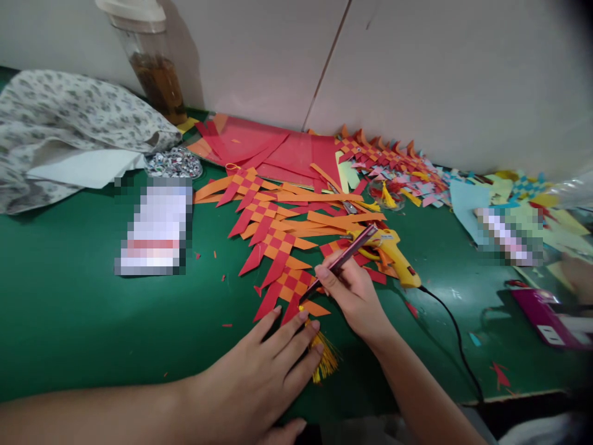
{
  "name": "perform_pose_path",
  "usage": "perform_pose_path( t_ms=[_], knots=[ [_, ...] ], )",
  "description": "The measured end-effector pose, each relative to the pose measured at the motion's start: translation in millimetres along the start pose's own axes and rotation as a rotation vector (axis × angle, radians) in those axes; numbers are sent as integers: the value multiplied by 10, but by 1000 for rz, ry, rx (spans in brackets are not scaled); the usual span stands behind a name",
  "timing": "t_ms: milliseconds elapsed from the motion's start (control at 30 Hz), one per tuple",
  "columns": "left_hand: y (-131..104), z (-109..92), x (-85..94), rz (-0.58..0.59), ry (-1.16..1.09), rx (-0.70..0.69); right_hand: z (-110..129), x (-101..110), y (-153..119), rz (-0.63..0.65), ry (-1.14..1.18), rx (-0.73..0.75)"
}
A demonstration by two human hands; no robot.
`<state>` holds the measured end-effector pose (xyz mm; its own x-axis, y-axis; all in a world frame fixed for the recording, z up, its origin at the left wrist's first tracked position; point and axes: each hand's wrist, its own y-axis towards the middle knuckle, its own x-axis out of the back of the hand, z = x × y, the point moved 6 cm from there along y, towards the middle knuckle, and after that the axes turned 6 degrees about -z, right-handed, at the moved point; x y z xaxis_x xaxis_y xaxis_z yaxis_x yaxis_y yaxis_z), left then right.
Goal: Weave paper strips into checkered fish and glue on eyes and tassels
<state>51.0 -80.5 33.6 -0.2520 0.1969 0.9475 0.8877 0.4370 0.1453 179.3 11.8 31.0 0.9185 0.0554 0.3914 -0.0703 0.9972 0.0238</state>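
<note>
A chain of woven red and orange paper pieces in a checkered pattern (pixel 277 242) lies on the green table, with a yellow tassel (pixel 327 358) at its near end. My left hand (pixel 273 361) rests flat, fingers stretched out, its fingertips over the lowest paper points and the top of the tassel. Between the fingers of my right hand (pixel 354 296) is a slim, dark reddish pair of tweezers (pixel 347 254). Its tip reaches down to the tassel's top, at the lowest woven piece. Exactly what the tip touches is too small to tell.
A yellow glue gun (pixel 398 259) with a black cord lies right of the chain. Loose orange strips (pixel 319 196) and red sheets (pixel 278 148) are behind it. A phone (pixel 155 228) lies left, a drink bottle (pixel 157 74) behind. Another person's hand (pixel 577 275) shows at far right.
</note>
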Motion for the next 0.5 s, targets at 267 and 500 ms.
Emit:
perform_pose_path(
  t_ms=[267,500],
  knots=[
    [-16,0,-15,-10,-12,8,-28,76,5,-37,51,-20],
    [-19,0,-1,-14,-23,15,-20,33,2,1,11,-17]
  ],
)
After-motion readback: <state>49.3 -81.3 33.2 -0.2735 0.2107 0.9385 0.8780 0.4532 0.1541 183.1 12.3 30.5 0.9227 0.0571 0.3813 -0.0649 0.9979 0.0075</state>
